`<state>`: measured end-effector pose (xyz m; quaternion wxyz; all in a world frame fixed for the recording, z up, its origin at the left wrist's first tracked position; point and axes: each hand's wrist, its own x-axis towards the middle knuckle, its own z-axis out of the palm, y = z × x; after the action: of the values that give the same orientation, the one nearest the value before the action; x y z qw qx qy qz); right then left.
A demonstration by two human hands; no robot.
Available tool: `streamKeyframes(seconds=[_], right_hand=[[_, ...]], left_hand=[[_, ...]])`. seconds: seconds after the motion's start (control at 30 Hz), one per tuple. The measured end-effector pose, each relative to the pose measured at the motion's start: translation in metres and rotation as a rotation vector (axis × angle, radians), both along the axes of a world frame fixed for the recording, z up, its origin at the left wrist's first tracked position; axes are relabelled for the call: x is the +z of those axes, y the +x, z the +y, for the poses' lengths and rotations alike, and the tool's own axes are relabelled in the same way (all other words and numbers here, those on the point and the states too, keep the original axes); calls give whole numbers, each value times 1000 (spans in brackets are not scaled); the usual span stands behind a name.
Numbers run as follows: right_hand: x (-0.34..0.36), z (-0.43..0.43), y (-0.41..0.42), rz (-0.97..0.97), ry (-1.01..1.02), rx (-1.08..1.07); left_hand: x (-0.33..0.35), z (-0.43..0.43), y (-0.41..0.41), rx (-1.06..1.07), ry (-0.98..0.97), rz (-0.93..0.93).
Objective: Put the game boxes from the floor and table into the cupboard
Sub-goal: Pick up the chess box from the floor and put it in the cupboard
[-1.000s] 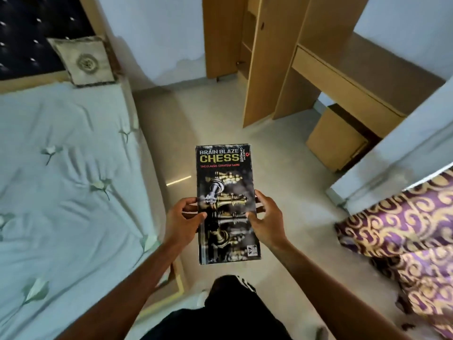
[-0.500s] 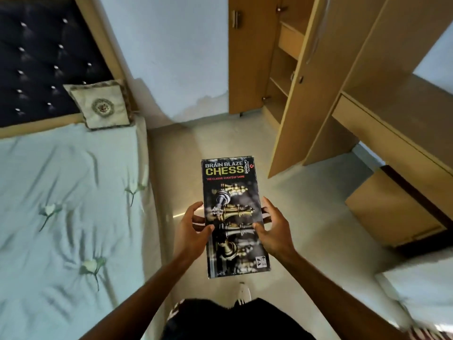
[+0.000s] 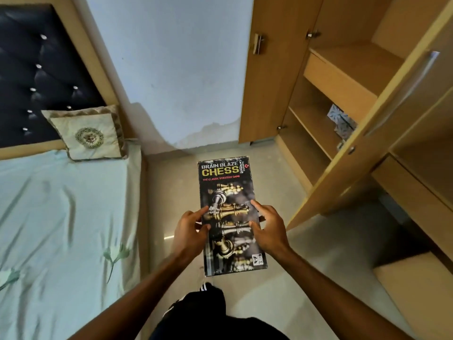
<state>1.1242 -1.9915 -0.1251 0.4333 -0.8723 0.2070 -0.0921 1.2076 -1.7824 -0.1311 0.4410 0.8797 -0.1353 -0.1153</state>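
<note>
Cargo in transit: my left hand [image 3: 190,231] and right hand [image 3: 269,229] clasp the black cardboard chess box [image 3: 225,187], fingers [image 3: 257,206] curled round its long edges. The open wooden cupboard [image 3: 343,89] stands near, and shelving is not yet done.

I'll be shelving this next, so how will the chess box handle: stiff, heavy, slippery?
Probably stiff: the chess box lies flat end to end though the left hand and right hand grip only its middle. Likely light, as a loose two-handed pinch suffices. Scuffed edges suggest cardboard, hardly slippery.

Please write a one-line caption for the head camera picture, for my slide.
The left hand and right hand hold a chess box before the open cupboard.
</note>
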Motion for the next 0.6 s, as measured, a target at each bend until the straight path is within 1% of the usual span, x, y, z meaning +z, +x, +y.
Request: streamKeyframes(seconds=[0.17,0.3,0.47,0.6], right_hand=[[10,-46,124,-26,29,-77],[15,-90,203,-17,56,-132],[2,-163,299,-58,72,-219],[0,-232,376,-68,123,-297]], left_hand=[[15,-53,138,-60,-2,-13],[24,-103,227,-119,-9,-16],[19,-187,341,-208,4,-17],[20,-265,429,-275,20,-52]])
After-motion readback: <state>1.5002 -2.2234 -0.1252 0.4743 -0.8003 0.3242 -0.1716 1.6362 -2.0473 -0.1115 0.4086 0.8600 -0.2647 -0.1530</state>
